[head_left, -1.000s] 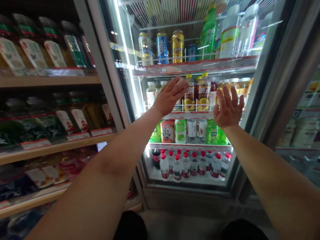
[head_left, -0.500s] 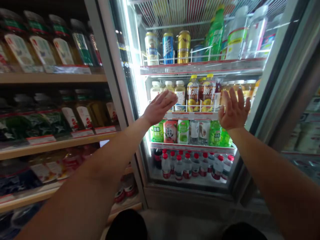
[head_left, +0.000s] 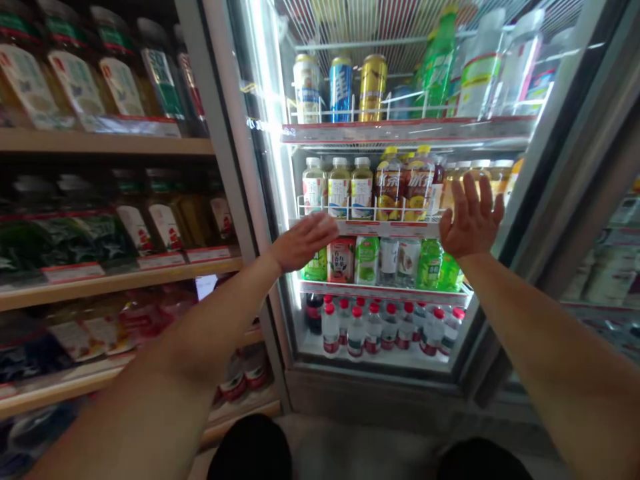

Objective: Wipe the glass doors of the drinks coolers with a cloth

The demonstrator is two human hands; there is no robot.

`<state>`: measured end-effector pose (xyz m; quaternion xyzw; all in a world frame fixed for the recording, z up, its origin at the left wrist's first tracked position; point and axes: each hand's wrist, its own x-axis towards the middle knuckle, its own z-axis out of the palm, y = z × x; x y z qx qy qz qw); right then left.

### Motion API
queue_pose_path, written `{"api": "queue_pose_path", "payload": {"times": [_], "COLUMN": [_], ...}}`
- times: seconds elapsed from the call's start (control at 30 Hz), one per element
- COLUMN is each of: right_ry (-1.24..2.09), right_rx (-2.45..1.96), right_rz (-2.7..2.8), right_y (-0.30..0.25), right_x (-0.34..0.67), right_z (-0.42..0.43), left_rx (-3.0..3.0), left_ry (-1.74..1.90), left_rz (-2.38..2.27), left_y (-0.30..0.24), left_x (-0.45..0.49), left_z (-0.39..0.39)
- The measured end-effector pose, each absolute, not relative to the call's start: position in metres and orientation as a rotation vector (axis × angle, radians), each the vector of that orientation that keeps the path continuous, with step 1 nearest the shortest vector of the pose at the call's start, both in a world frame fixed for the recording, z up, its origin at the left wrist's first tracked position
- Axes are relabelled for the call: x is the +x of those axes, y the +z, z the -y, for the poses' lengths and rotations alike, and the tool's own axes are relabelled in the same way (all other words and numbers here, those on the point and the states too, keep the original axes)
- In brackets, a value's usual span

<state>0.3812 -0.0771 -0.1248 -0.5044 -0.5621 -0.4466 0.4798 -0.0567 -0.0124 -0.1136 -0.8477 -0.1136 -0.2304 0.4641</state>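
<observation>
Both my arms reach toward a lit drinks cooler with wire shelves. My left hand is open, fingers stretched flat, in front of the green bottles on the third shelf, holding nothing. My right hand is open too, fingers spread upward, near the cooler's right side beside the amber bottles. Tea bottles with yellow caps stand on the shelf between my hands. Cans line the top shelf, and small water bottles with red caps fill the bottom one.
Wooden store shelves at the left carry bottles and packets with price tags. The cooler's grey frame stands between them and the drinks. Another cabinet is at the far right. My dark knees show at the bottom.
My left hand has dropped from the tea-bottle shelf down and left to the green-bottle shelf. My right hand has stayed nearly in place, fingers still spread.
</observation>
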Motion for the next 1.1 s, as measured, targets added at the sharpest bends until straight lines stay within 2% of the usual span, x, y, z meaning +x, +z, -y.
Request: {"api": "queue_pose_path", "payload": {"times": [0.1,0.27,0.33,0.47,0.53,0.7,0.77,0.83,0.97,1.03,1.1], "right_ry": [-1.133,-1.119,-1.101,-1.08,-1.07,-1.057,-1.048,-1.043,-1.065,-1.075,-1.077], "right_rx": [-1.212,-1.236,-1.236,-1.232,-1.25,-1.266,-1.291,-1.313,-1.304,-1.3,-1.302], "right_rz": [1.356,1.37,1.378,1.383,1.394,1.38,1.385,1.391,1.39,1.38,1.378], "right_y": [-0.125,-0.125,-0.124,-0.124,-0.124,-0.124,-0.123,-0.123,-0.121,-0.121,-0.12], "right_x": [0.381,0.38,0.38,0.38,0.38,0.38,0.38,0.38,0.379,0.378,0.377], "right_z": [0.077,0.08,0.08,0.08,0.079,0.08,0.08,0.081,0.082,0.082,0.083], "left_rx": [-2.225,-2.032,-2.014,-2.234,-2.275,-2.012,-1.952,-1.979,-2.13,-2.127,-2.082], "left_ry": [-0.305,-0.705,-0.744,-0.373,-0.303,-0.733,-0.833,-0.799,-0.452,-0.438,-0.6], "left_rz": [0.19,0.424,0.39,0.106,0.075,0.305,0.346,0.259,-0.076,-0.096,0.022], "left_y": [-0.129,-0.094,-0.095,-0.123,-0.123,-0.078,-0.078,-0.094,-0.12,-0.107,-0.084], "left_x": [-0.069,-0.085,-0.08,-0.063,-0.057,-0.041,-0.028,-0.014,0.003,0.008,0.014], "left_z": [0.018,0.003,0.003,0.017,0.02,0.004,0.002,0.006,0.017,0.015,0.01]}}
